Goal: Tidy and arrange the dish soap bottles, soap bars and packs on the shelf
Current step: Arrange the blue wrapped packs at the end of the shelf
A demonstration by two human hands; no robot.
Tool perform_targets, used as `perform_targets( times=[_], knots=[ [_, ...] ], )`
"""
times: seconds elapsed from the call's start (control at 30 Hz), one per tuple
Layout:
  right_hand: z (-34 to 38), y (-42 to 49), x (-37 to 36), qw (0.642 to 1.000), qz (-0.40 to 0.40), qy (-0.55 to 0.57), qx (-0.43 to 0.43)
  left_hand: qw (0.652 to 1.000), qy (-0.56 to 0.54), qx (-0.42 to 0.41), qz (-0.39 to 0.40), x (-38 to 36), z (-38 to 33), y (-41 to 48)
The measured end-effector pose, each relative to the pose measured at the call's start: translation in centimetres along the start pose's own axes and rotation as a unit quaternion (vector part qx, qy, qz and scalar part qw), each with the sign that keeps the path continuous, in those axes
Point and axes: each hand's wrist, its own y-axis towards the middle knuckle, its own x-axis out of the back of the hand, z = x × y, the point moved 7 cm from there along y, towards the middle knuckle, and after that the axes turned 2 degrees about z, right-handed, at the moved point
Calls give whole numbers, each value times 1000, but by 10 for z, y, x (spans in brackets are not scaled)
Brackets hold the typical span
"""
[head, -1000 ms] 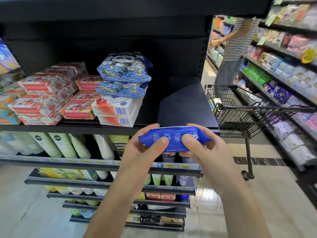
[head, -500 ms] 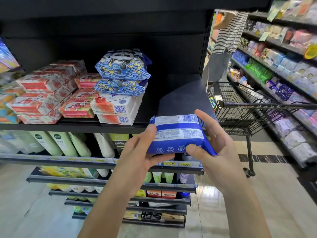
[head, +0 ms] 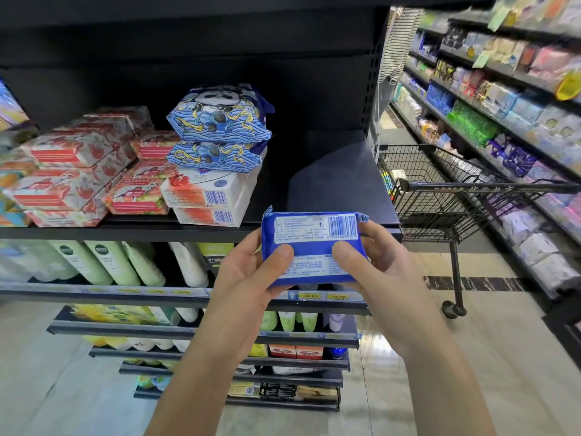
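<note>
While both hands grip it, the blue pack (head: 314, 247) is held barcode side up, just in front of the front edge of the shelf (head: 339, 184), toward its right end. Left hand (head: 248, 278) and right hand (head: 380, 272) each have fingers (head: 377, 237) curled behind the pack and a thumb pressed on its face. On the shelf to the left are two stacked white soap boxes (head: 207, 196) with two panda-print packs (head: 220, 121) on top and red-patterned packs (head: 72, 171) beside them.
</note>
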Motion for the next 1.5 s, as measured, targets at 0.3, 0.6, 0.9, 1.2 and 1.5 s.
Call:
perform_targets(
  times=[0.3,0.6,0.9,1.2,1.5],
  knots=[
    [1,-3,-3,1000,4,1,-30,1000,9,-9,14,0,5,-1],
    [2,-4,1,999,-5,38,-1,998,51,-33,28,-3,-4,-6],
    [7,-4,11,997,1,16,70,997,36,59,-26,9,7,-4],
    [13,-11,1,994,43,-54,88,998,-24,27,-47,2,0,-10],
    [4,-16,-7,1000,-1,-21,-24,998,32,-8,-61,10,-1,-9]
  ],
)
